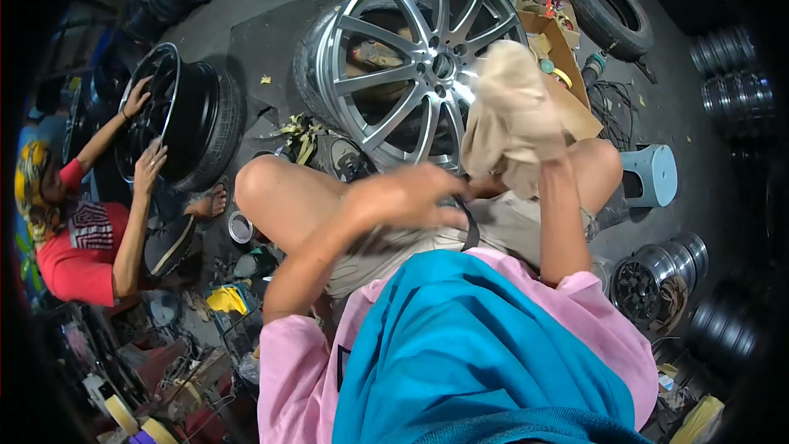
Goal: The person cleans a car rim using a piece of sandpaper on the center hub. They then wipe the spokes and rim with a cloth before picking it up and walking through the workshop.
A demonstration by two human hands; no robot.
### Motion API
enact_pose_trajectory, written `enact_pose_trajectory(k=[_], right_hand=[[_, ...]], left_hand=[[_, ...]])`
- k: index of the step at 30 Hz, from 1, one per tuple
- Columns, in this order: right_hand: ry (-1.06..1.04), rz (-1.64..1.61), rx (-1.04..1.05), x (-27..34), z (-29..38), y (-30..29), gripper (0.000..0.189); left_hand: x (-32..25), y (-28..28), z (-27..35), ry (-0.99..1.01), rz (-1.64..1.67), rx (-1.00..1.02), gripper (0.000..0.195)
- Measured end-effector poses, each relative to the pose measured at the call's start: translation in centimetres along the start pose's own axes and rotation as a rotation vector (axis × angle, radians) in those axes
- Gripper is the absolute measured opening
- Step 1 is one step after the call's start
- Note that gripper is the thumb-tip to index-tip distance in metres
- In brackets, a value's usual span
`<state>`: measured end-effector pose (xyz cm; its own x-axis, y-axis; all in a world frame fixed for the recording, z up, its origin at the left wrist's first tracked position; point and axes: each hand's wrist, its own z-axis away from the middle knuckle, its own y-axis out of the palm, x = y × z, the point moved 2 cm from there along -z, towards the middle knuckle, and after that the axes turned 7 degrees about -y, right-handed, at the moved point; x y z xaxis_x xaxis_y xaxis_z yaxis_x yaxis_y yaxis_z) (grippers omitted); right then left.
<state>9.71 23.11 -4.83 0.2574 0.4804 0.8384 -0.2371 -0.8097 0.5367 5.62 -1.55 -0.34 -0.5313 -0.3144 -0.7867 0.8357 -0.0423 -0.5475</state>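
Observation:
A silver multi-spoke alloy wheel rim (425, 68) lies face up in front of my knees, resting on a tyre (305, 55). My right hand (553, 163) is raised over the rim's near right side, wrapped in a crumpled beige cloth (508, 105). The cloth is blurred and hides my fingers. Over my lap, my left hand (407, 194) is blurred too, with fingers apart and nothing seen in it. Its fingertips come close to a black strap (471, 228) hanging at my waist; whether they touch it I cannot tell.
At left, a co-worker (86, 240) has both hands on a black rim (166, 111) standing against a tyre. A cardboard box (561, 55) of supplies, a loose tyre (607, 9), a power tool (595, 68) with cable and a light-blue stool (659, 176) stand right. Stacked rims (659, 271) sit lower right.

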Motion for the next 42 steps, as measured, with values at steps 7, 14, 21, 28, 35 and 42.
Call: enact_pose_trajectory(k=[7,14,21,28,35,42], right_hand=[[-0.237,1.458,0.009,-10.1,-11.2,-3.1,0.052],[-0.278,1.780,0.760,-10.1,-6.4,-2.2,0.050],[-0.430,2.104,0.931,-4.1,-14.5,-6.5,0.049],[-0.319,1.967,0.584,-9.7,-7.8,-7.3,0.044],[-0.154,1.212,0.355,-12.9,-4.6,1.3,0.051],[0.414,0.767,0.449,-6.3,-4.1,1.3,0.042]], left_hand=[[3.0,-18.2,-0.7,-0.127,-0.273,-0.541,0.029],[5.9,-21.3,0.1,-0.196,-0.269,-0.659,0.031],[10.7,-23.1,2.9,-0.222,-0.140,-0.876,0.031],[15.0,-23.4,3.4,-0.334,-0.141,-0.816,0.035],[14.4,-24.1,1.4,-0.213,-0.158,-0.861,0.038],[16.4,-24.4,2.1,-0.298,-0.136,-0.933,0.048]])
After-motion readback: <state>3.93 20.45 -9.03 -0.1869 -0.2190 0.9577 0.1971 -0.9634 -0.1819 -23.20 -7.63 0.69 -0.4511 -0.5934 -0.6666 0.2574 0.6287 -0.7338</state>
